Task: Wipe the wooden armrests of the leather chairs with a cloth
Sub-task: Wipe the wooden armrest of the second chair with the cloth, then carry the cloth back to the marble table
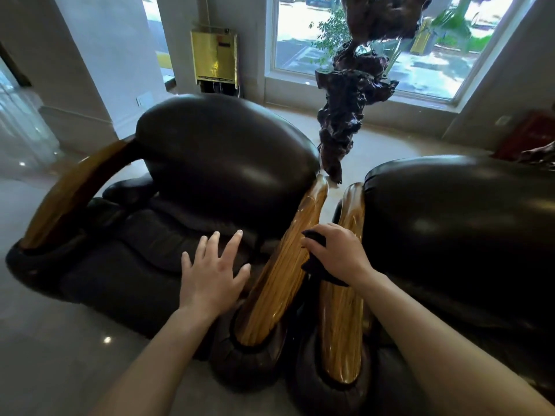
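Note:
Two dark leather chairs stand side by side: the left chair (228, 163) and the right chair (456, 223). Between them run two glossy wooden armrests, the left chair's right armrest (279, 280) and the right chair's left armrest (342, 325). My right hand (336, 250) grips a dark cloth (315, 265) over the gap between these two armrests, touching the edge of the left one. My left hand (213, 271) hovers with fingers spread over the left chair's seat, holding nothing. A third wooden armrest (69, 190) curves along the left chair's far side.
A tall dark carved wood sculpture (345, 115) stands behind the chairs before a large window (390, 40). A gold-coloured box (214, 58) hangs on the back wall. Shiny tiled floor (60, 340) stretches to the left. A red object (528, 136) sits at far right.

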`<state>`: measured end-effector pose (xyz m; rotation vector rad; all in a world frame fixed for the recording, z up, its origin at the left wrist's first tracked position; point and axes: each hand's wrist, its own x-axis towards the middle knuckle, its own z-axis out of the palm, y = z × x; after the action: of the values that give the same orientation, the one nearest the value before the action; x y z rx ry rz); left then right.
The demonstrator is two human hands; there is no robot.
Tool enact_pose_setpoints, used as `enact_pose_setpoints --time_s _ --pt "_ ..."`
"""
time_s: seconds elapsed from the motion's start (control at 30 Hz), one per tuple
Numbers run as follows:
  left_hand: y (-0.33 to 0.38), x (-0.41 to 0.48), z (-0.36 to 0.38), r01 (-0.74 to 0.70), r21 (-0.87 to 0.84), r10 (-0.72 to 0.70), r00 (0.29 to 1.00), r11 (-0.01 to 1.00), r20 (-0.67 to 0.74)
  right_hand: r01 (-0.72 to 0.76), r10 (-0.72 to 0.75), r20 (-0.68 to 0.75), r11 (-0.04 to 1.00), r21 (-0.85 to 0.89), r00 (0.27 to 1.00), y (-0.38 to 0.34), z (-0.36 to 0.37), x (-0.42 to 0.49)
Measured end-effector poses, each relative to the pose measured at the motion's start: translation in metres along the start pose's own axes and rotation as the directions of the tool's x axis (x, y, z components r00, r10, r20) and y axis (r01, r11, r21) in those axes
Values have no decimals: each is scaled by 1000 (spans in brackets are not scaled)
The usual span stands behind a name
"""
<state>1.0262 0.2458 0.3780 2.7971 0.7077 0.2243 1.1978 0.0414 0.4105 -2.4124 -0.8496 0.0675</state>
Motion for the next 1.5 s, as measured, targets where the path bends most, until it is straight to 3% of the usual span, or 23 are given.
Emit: enact_pose_setpoints --time_s 0.33,0.63,1.03,1.27,1.5 --pt "-10 -24 -38 93 31 -91 995 995 -40 134 -134 -11 991 21 991 -56 -35 0" --pt "26 -58 -50 323 49 -313 939 945 -140 336 -340 83 940 62 937 -51 -55 20" --pt "19 -141 -72 599 107 -571 794 793 -211 450 -472 278 882 143 837 -79 -29 6" --pt "-4 -220 -87 710 122 -669 698 694 -254 531 -566 356 823 202 743 -140 5 -35" --pt "-32 -350 -110 832 101 -788 550 546 -274 633 -679 401 728 263 615 -230 39 -123"
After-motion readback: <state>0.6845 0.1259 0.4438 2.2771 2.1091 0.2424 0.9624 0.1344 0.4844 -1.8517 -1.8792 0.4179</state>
